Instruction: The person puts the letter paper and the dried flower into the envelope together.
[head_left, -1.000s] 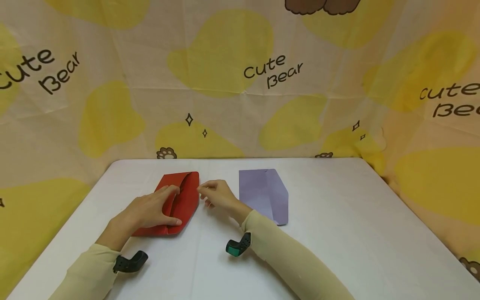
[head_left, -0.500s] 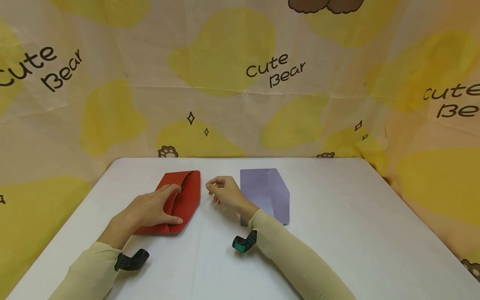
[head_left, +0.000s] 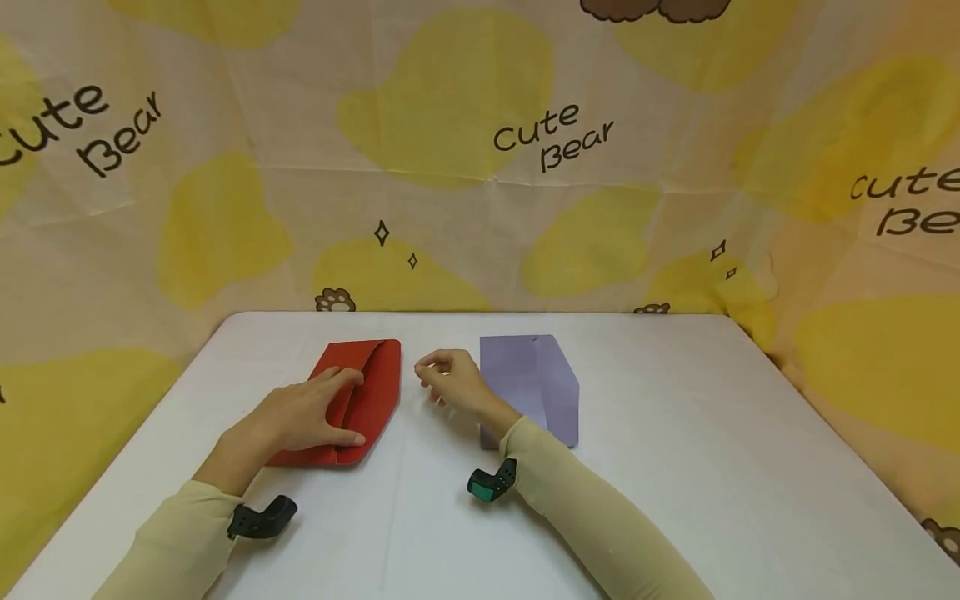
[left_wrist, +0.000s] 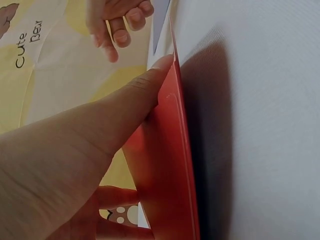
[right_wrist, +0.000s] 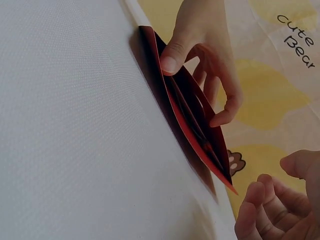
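A red paper envelope [head_left: 379, 392] lies on the left part of the table, its flap side toward the right and its mouth gaping. My left hand [head_left: 303, 417] holds it, thumb [left_wrist: 145, 82] and fingers spread apart on the paper. In the right wrist view, the gap between the panels of the red envelope [right_wrist: 175, 107] shows a thin edge inside; I cannot tell what it is. My right hand [head_left: 456, 382] hovers between the two envelopes, fingers loosely bent, with nothing visible in them. Just right of it lies a lavender envelope [head_left: 525, 375], partly covered by my right wrist.
Both envelopes lie on a white table [head_left: 660, 467] with rounded far corners. A yellow and cream printed cloth [head_left: 450, 108] hangs behind it and along the sides. Each wrist carries a black camera mount [head_left: 262, 518].
My right hand has drawn back to the right, away from the red envelope's flap edge, mostly in the first half second. My left hand and both envelopes stay where they were.
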